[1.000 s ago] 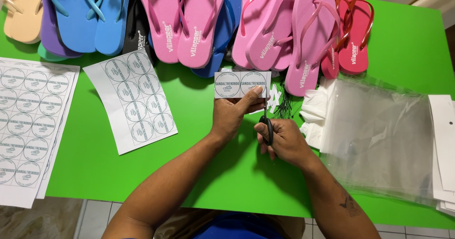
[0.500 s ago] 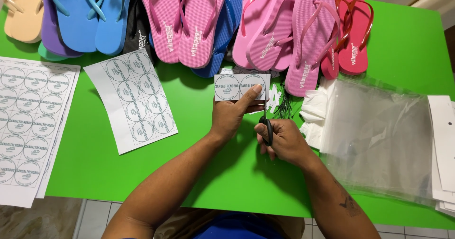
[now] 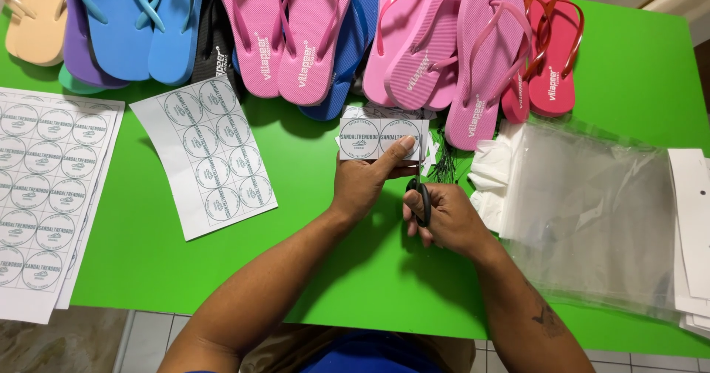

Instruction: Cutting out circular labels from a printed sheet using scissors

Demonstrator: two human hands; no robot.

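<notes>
Seen from above, a person's two bare forearms reach forward over a bright green desk [image 3: 629, 69]. The left hand [image 3: 362, 184] pinches a small strip of white paper [image 3: 379, 138] printed with two round labels, thumb on top and fingers curled underneath, holding it just above the desk surface near the middle of the view. The right hand [image 3: 444, 217] is closed around the black handles of a pair of scissors [image 3: 420, 195], fingers pressed through the loops; the blades point away from the person and meet the right edge of the paper strip. Whether the blades are apart or together cannot be told.

Along the far edge of the desk lies a row of flip-flops: a beige one [image 3: 33, 18] at far left, blue ones [image 3: 140, 25], a pair of pink ones [image 3: 292, 32] in the middle, more pink ones [image 3: 458, 47] to the right, and a red pair [image 3: 551, 47] beyond them. Just beside the left forearm lies a white sheet of round labels [image 3: 211, 155], tilted. A larger stack of label sheets [image 3: 44, 188] lies at the left edge. To the right of the right hand sits a pile of clear plastic bags [image 3: 592, 210], with white paper scraps [image 3: 492, 169] just beside it and white cards [image 3: 695, 225] at the far right edge.
</notes>
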